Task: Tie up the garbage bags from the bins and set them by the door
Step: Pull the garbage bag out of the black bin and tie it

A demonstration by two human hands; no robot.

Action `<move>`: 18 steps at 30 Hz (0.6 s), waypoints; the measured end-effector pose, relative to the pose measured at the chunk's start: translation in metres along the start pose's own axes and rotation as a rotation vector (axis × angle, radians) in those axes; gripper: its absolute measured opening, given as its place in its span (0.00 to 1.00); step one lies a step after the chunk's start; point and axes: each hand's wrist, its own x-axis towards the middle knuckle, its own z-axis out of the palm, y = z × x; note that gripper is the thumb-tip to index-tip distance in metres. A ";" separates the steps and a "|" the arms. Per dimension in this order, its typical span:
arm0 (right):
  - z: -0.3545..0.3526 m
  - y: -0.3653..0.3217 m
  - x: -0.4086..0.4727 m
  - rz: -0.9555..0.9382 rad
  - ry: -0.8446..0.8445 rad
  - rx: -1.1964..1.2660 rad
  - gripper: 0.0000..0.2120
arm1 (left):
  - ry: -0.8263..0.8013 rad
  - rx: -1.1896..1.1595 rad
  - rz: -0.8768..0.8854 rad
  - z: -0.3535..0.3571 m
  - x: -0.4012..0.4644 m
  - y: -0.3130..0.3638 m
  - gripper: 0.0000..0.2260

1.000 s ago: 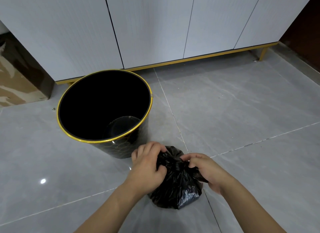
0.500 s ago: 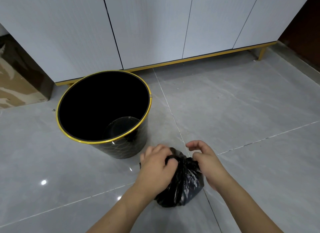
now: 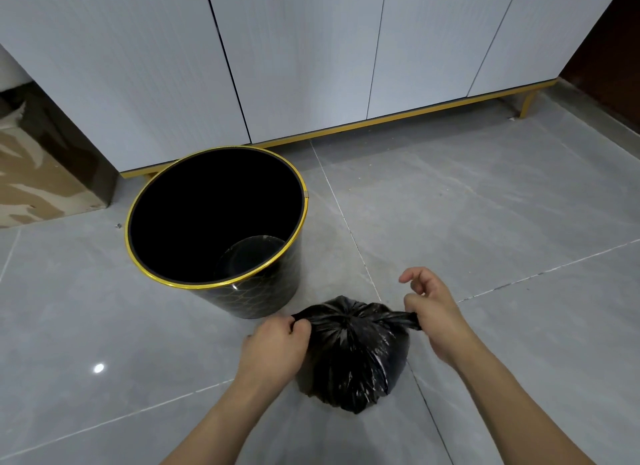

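Note:
A small, full black garbage bag (image 3: 353, 364) sits on the grey tile floor in front of me, its top gathered into a knot at the middle. My left hand (image 3: 273, 350) pinches the bag's left tail and my right hand (image 3: 434, 317) pinches the right tail; the two tails are stretched taut sideways. Just behind and to the left of the bag stands a round black bin (image 3: 216, 222) with a gold rim, open and with no liner in it.
White cabinet doors (image 3: 294, 56) on a gold base with a gold leg (image 3: 528, 99) run across the back. A brown patterned panel (image 3: 34, 173) is at the far left. A dark brown surface (image 3: 613, 49) stands at the far right. Grey tiles (image 3: 485, 205) lie to the right.
Both hands were bunched together over the bag's top; now they have drawn apart, pulling the two tails out sideways and cinching the knot.

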 end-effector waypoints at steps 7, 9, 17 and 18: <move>0.015 0.029 -0.006 -0.145 0.032 -0.154 0.14 | 0.034 -0.206 -0.102 0.013 0.005 -0.018 0.12; 0.015 0.037 -0.008 -0.190 0.009 -0.190 0.14 | 0.033 -0.315 -0.164 0.017 0.008 -0.022 0.08; 0.015 0.060 -0.010 -0.222 -0.175 -0.466 0.06 | -0.051 -0.474 -0.148 0.030 0.007 -0.014 0.04; 0.016 0.062 -0.011 -0.227 -0.188 -0.496 0.04 | -0.042 -0.441 -0.144 0.032 0.005 -0.011 0.05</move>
